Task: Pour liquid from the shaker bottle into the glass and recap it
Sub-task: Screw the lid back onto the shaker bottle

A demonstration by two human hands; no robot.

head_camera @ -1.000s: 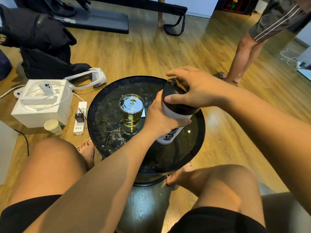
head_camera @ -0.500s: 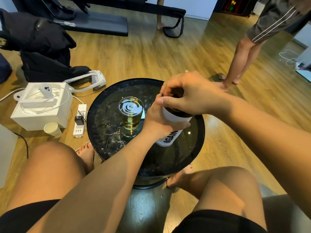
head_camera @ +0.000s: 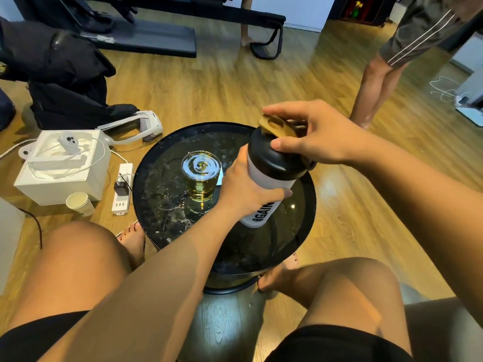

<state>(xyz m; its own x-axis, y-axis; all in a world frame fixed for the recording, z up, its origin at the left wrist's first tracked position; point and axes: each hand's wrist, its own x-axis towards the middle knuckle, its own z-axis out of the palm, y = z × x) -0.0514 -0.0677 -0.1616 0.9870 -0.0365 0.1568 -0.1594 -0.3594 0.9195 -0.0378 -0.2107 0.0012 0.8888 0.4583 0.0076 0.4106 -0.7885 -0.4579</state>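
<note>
Recapping looks to be the step in hand: the glass (head_camera: 201,176) already holds yellow liquid, and the shaker bottle (head_camera: 264,190) is tilted, its base low over the round worktop (head_camera: 300,231) just beside the glass; whether the base touches the surface cannot be told. The left hand (head_camera: 248,190) is wrapped firmly around the bottle's white body, just below the lid. The right hand (head_camera: 317,138) sits over the black lid (head_camera: 271,159), thumb pressed to its side, fingers curled at the gold flip cap (head_camera: 274,126), which stands raised, not seated. By my reading the next move calls for pressing that cap down onto its spout while the left hand steadies the body, then standing the bottle upright.

The glass is short, clear and cylindrical, its liquid surface mirror-bright. The bottle is smooth matte plastic with black lettering; the lid is domed. The worktop is dark, glossy and wet with splashes near the glass.
</note>
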